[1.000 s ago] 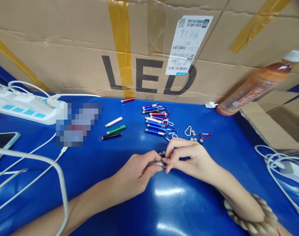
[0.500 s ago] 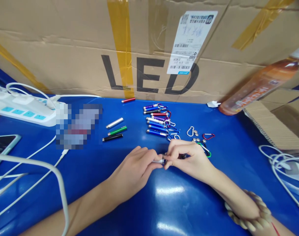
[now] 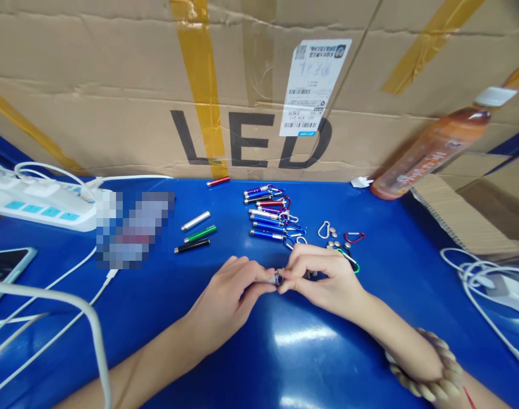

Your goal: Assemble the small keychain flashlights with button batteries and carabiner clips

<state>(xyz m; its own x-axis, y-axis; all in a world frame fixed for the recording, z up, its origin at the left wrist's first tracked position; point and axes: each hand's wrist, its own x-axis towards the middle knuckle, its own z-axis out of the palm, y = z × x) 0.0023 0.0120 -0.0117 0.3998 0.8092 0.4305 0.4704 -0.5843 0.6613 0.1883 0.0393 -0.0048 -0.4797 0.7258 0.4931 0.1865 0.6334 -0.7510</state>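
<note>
My left hand (image 3: 227, 298) is closed round a small silver flashlight tube (image 3: 273, 279), whose end pokes out between my fingers. My right hand (image 3: 321, 278) pinches the tube's end cap, fingertips meeting my left hand's. A green carabiner (image 3: 348, 260) shows just beyond my right knuckles. Both hands rest low over the blue table (image 3: 285, 352). A pile of finished mini flashlights (image 3: 270, 218) with clips lies just beyond my hands. Button cells (image 3: 335, 241) and loose carabiners (image 3: 353, 236) lie to the pile's right.
Silver, green and black tubes (image 3: 196, 232) lie left of the pile, a red one (image 3: 218, 182) by the large LED carton (image 3: 250, 85). A power strip (image 3: 41, 199) and phone (image 3: 3, 267) sit left. A drink bottle (image 3: 430, 145) leans right; white cables (image 3: 485, 284) lie at the right edge.
Both hands shifted slightly left and nearer the table while staying joined on the silver tube. A green carabiner came into sight by my right hand.
</note>
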